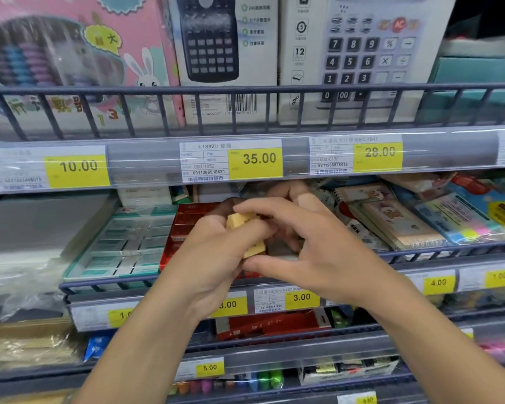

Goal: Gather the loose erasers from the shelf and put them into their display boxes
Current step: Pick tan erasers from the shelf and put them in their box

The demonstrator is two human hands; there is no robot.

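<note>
Head view: both hands meet mid-shelf, over a red display box [181,228]. Left hand [213,252] has its grip clenched round yellow erasers [241,220], one poking out up top, another [255,249] lower by the palm. Right hand [301,252] reaches across w/ fingers lightly curled, tips on the same erasers; can't tell if it's actually pinching one. Teal box of erasers [120,243] sits just left of the red one. Notebooks [391,223] lie to the right. Calculator boxes [225,53] stand on the shelf above.

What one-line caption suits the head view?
Both hands, left hand and right hand, hold yellow erasers above the red display box on the shelf.
</note>
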